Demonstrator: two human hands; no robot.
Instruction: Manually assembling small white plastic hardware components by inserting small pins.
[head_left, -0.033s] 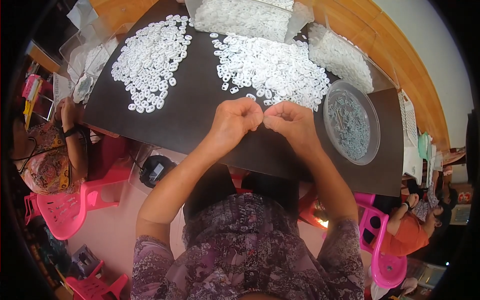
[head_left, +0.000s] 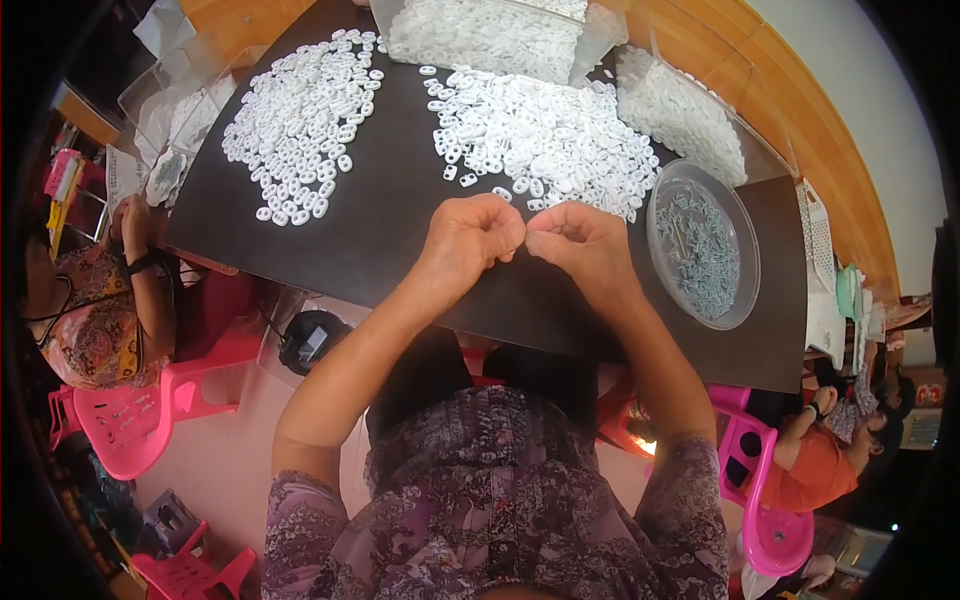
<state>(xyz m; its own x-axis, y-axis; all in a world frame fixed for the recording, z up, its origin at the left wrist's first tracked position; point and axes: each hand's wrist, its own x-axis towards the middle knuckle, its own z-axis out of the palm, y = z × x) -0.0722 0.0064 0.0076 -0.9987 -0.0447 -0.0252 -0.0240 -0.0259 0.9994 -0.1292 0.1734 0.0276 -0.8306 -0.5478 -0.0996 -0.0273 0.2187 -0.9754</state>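
Observation:
My left hand [head_left: 472, 235] and my right hand [head_left: 585, 240] meet fingertip to fingertip above the near part of the dark table. Both are pinched closed; whatever lies between the fingers is too small or hidden to make out. Just beyond them spreads a heap of small white oval plastic pieces with two holes [head_left: 540, 130]. A second heap of similar white pieces [head_left: 300, 120] lies farther left. To the right of my right hand stands a round clear tub [head_left: 752, 255] of small grey metal parts, perhaps screws [head_left: 700, 240].
Clear bins of white pieces [head_left: 480, 40] [head_left: 680, 115] line the table's far side. The dark tabletop [head_left: 385, 180] shows between the heaps. A person [head_left: 100, 310] sits at the left by a pink chair [head_left: 130, 420]; another person in orange [head_left: 815, 465] sits at the right.

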